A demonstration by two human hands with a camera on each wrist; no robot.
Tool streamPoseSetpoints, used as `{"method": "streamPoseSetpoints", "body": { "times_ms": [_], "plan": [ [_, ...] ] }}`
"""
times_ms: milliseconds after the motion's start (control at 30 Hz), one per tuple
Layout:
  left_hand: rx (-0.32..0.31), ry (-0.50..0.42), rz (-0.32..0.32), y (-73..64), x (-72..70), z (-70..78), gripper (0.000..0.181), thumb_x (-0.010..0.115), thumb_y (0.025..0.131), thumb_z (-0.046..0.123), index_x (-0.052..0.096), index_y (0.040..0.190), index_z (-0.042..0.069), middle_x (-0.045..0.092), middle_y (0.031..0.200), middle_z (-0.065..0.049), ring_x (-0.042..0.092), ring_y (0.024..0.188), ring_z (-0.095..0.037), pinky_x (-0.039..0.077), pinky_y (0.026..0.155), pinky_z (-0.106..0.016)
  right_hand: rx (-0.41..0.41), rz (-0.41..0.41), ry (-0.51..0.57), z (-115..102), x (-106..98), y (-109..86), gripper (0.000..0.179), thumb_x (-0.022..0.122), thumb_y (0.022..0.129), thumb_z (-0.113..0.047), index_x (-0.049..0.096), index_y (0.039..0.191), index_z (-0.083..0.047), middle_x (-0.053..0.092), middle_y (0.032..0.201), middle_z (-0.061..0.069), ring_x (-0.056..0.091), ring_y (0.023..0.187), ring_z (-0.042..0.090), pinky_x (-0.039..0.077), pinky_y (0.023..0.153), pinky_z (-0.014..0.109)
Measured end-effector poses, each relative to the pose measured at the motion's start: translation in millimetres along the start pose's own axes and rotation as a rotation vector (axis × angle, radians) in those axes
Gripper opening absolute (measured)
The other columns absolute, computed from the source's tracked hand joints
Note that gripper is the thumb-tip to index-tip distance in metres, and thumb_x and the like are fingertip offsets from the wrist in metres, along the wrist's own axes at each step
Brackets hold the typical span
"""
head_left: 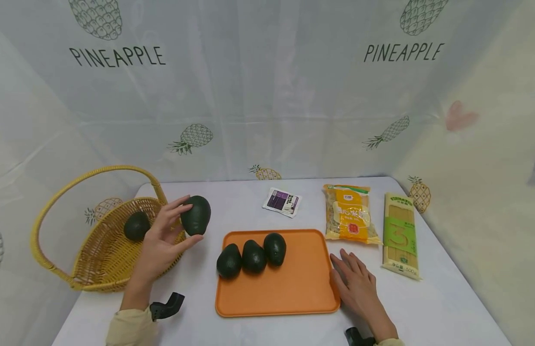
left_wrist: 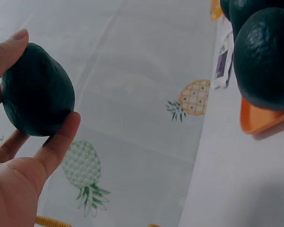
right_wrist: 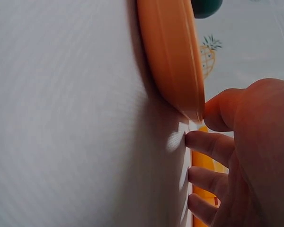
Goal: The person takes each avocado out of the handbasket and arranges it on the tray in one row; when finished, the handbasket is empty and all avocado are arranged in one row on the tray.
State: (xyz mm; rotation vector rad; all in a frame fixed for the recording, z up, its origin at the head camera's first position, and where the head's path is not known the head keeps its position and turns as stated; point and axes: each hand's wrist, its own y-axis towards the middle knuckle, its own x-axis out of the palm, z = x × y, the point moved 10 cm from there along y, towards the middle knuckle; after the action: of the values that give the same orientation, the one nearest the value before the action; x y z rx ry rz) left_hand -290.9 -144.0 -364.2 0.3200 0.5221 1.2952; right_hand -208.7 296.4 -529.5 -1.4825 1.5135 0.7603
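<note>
My left hand (head_left: 161, 242) pinches a dark green avocado (head_left: 196, 215) between thumb and fingers, raised near the right rim of a yellow wicker basket (head_left: 107, 259). In the left wrist view the same avocado (left_wrist: 38, 90) sits against the fingertips. Another avocado (head_left: 137, 226) lies inside the basket. Three avocados (head_left: 253, 256) rest in a row on the left part of an orange tray (head_left: 289, 293). My right hand (head_left: 358, 286) lies at the tray's right edge, fingers extended. In the right wrist view its thumb is at the tray rim (right_wrist: 180, 71) and its fingertips touch the tabletop.
Behind the tray lies a small white and purple packet (head_left: 282, 202). A yellow bag (head_left: 350, 214) of dry food and a green-banded noodle pack (head_left: 400, 235) lie to the right. The basket's tall handle (head_left: 47, 216) arches up at the left. A pineapple-print cloth (head_left: 267, 96) hangs behind the table.
</note>
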Motion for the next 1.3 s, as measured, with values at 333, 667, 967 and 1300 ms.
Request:
{"method": "streamPoseSetpoints", "body": {
  "times_ms": [333, 667, 967, 1300],
  "plan": [
    [0.051, 0.016, -0.052, 4.5, 22.0, 1.9, 0.082, 0.084, 0.074, -0.024, 0.054, 0.148, -0.004, 0.036, 0.166, -0.025, 0.052, 0.148, -0.007, 0.049, 0.114, -0.019, -0.027, 0.032, -0.007, -3, -3, -1.1, 0.051, 0.056, 0.111, -0.035, 0.055, 0.158, -0.014, 0.038, 0.171, 0.022, 0.026, 0.159, 0.049, 0.027, 0.116, 0.082],
    [0.071, 0.065, -0.120, 7.5, 47.4, 4.5, 0.081, 0.087, 0.074, -0.021, 0.056, 0.147, -0.004, 0.037, 0.165, -0.027, 0.049, 0.148, -0.003, 0.048, 0.114, -0.017, -0.024, 0.030, 0.000, -3, -3, -1.4, 0.051, 0.055, 0.111, -0.036, 0.055, 0.158, -0.014, 0.038, 0.171, 0.021, 0.026, 0.159, 0.049, 0.027, 0.116, 0.081],
    [0.083, 0.115, -0.159, 9.3, 70.5, 6.1, 0.077, 0.089, 0.077, -0.013, 0.059, 0.146, 0.002, 0.040, 0.164, -0.024, 0.045, 0.151, -0.005, 0.048, 0.114, -0.018, -0.012, 0.012, 0.005, -1, -1, 0.0, 0.052, 0.054, 0.112, -0.036, 0.053, 0.159, -0.015, 0.036, 0.172, 0.021, 0.023, 0.160, 0.049, 0.025, 0.117, 0.081],
    [0.131, 0.121, -0.194, 9.0, 95.0, 7.5, 0.073, 0.091, 0.080, -0.005, 0.061, 0.146, 0.009, 0.043, 0.164, -0.017, 0.052, 0.147, -0.018, 0.054, 0.112, -0.027, 0.008, -0.014, 0.005, 0, 0, 0.6, 0.053, 0.054, 0.112, -0.035, 0.051, 0.160, -0.014, 0.034, 0.173, 0.021, 0.021, 0.161, 0.049, 0.023, 0.119, 0.081]
  ]
}}
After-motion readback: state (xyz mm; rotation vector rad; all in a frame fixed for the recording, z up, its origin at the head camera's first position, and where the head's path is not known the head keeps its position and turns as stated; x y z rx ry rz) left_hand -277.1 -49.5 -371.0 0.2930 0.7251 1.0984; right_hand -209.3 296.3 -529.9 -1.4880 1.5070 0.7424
